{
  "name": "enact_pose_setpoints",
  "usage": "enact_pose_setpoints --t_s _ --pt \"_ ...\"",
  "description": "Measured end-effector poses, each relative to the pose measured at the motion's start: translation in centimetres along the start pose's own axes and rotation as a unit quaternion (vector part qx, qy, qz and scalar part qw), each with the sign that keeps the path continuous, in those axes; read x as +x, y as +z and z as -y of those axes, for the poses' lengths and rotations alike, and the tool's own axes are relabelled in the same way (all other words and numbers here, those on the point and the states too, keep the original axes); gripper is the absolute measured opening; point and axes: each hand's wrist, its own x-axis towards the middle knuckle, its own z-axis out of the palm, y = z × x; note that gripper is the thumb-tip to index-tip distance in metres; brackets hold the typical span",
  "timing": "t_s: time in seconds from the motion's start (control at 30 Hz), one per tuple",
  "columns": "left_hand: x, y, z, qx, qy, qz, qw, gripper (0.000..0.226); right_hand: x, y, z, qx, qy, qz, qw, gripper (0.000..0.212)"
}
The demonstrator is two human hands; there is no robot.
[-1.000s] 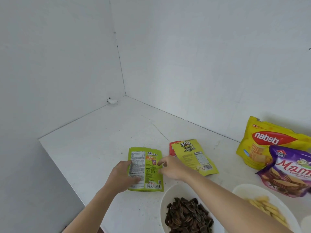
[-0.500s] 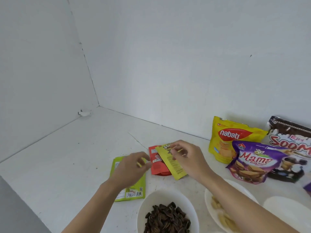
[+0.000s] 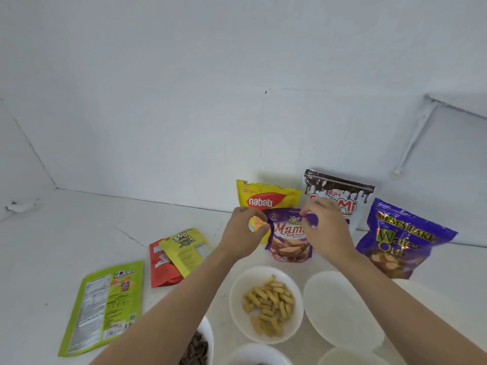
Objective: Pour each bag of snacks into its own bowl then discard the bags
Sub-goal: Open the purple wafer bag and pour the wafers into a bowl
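A purple Mama wafer bag [image 3: 290, 248] stands upright on the white counter, in front of a yellow Nabati bag [image 3: 266, 197]. My left hand [image 3: 243, 234] pinches its top left corner and my right hand [image 3: 325, 229] pinches its top right edge. Behind and to the right stand a SooMi bag [image 3: 340, 189] and a purple Mum's Bake wafer bag [image 3: 403, 241]. One white bowl [image 3: 239, 283] nearer me holds yellow stick snacks, and the white bowl [image 3: 342, 309] to its right is empty. My left forearm partly hides a bowl [image 3: 208, 331] of dark seeds at the bottom.
Three flattened bags lie on the left: a green Deka bag [image 3: 105, 306], a red bag [image 3: 160, 270] and a yellow 360 bag [image 3: 187, 246] overlapping it. Two more white bowls [image 3: 261, 355] sit at the bottom edge. White walls close in behind and to the left.
My view swung right. Both hands left the flat green and yellow bags and moved right to grip the top of the purple Mama bag.
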Motion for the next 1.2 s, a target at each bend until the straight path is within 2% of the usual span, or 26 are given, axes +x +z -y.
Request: enact_pose_setpoints --t_s 0.13,0.23,0.33,0.5,0.63,0.77,0.93,1.2 --pt "2.4 3.5 -0.9 0.023 -0.013 -0.009 1.000 0.017 0.9 -0.7 -3.0 -0.027 0.007 0.095 0.995 0.020" --pt "2.9 5.1 -0.8 0.032 -0.028 -0.015 0.999 0.018 1.5 -0.3 -4.2 0.003 0.011 0.126 0.992 0.023" --pt "2.9 5.5 0.1 0.026 -0.047 -0.066 0.996 0.016 1.5 0.3 -4.6 0.042 0.007 0.094 0.995 0.017" --pt "1.7 2.9 0.3 -0.023 -0.040 -0.126 0.991 0.042 1.5 0.8 -3.5 0.121 -0.037 0.003 0.992 0.023" --pt "0.2 -2.4 -1.6 -0.041 0.015 -0.186 0.982 0.049 2.6 0.0 1.0 0.199 -0.074 -0.056 0.976 0.026" --pt "-3.0 -9.1 -2.5 -0.027 0.075 -0.253 0.964 0.045 3.1 0.0 7.1 0.308 -0.089 -0.058 0.945 0.023" --pt "-8.7 -16.3 -0.8 -0.036 0.062 -0.324 0.943 0.039 2.2 2.5 15.0 0.423 -0.106 0.018 0.900 0.025" --pt "-19.3 -23.0 3.0 -0.050 -0.018 -0.415 0.908 0.027 -2.5 7.0 25.0 0.491 -0.153 0.143 0.846 0.017"
